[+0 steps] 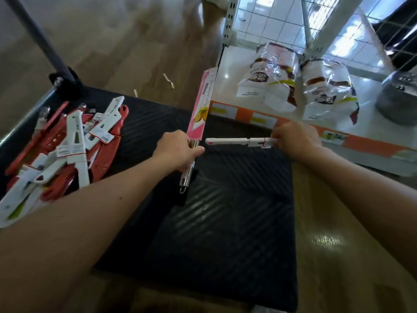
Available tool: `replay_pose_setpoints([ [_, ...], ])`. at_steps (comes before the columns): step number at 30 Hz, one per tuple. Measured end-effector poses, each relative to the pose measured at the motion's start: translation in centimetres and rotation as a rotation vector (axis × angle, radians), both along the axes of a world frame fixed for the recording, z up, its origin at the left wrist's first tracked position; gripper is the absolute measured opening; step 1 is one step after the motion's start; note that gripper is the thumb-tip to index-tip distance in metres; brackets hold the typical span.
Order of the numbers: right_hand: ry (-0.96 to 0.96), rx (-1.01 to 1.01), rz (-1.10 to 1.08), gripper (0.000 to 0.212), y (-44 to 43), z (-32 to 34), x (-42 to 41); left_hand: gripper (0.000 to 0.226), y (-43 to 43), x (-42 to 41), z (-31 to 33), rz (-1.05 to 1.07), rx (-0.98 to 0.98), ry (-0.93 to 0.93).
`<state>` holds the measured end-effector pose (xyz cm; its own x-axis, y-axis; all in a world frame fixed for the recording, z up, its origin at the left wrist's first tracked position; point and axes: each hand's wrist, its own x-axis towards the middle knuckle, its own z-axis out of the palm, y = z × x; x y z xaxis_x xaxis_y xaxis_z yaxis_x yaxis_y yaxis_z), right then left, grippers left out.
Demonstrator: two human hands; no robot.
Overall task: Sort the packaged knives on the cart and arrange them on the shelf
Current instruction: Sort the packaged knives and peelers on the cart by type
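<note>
My left hand (178, 149) grips a long knife in a pink card sleeve (201, 107) by its shiny metal handle, the sleeve pointing up toward the shelf corner. My right hand (295, 138) holds a white packaged knife (237, 141) by one end, level above the black cart deck (225, 211), its tip pointing left toward the pink knife. A pile of several red and white packaged knives (67, 141) lies at the cart's left end. The white shelf (230, 71) with an orange price strip stands just beyond my hands.
Two shiny packaged bags (270, 71) and a metal pot (399, 98) sit on the shelf. A wire grid panel (270, 19) backs it. The cart's dark handle post (38, 35) rises at the left. Wooden floor surrounds the cart, with small scraps (168, 80) on it.
</note>
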<state>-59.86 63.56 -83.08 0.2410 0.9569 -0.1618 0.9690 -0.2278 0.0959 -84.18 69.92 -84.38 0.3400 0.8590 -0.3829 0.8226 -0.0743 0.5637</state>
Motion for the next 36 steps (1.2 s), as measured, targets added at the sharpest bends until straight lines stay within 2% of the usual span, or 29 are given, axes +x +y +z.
replay_pose_setpoints([
  [4,-0.085,0.043,0.190,0.021,-1.8,0.8,1.3,0.031,-1.1,1.4,-0.2,-0.019,-0.022,0.005],
  [8,-0.083,0.165,0.445,0.015,-3.5,0.3,2.8,0.029,-2.1,2.0,-0.3,-0.025,-0.053,0.013],
  [10,-0.051,0.182,0.533,0.019,-4.6,-0.9,3.3,0.030,-3.0,1.9,-1.0,-0.056,-0.035,0.052],
  [14,0.025,0.219,0.594,0.013,-5.6,-3.0,3.5,0.031,-5.1,2.4,-2.3,-0.145,-0.058,0.132],
  [17,0.090,0.307,0.556,0.007,-5.5,-3.4,3.6,0.036,-6.8,3.3,-3.0,-0.200,-0.044,0.178],
  [19,0.122,0.325,0.521,0.010,-5.3,-3.8,3.7,0.040,-7.9,3.8,-3.8,-0.233,-0.026,0.203],
  [25,0.147,0.248,0.571,0.014,-5.1,-4.8,4.2,0.038,-10.2,6.0,-5.1,-0.166,-0.143,0.107],
  [28,0.137,0.164,0.597,0.019,-5.6,-5.6,3.8,0.033,-9.8,6.4,-5.1,-0.170,-0.107,0.101],
  [33,0.121,-0.076,0.460,0.041,-5.8,-6.1,3.0,0.036,-8.6,6.7,-4.3,-0.329,0.002,0.329],
  [36,0.139,-0.178,0.408,0.052,-5.2,-5.7,2.8,0.037,-7.8,6.9,-3.8,-0.380,0.012,0.375],
])
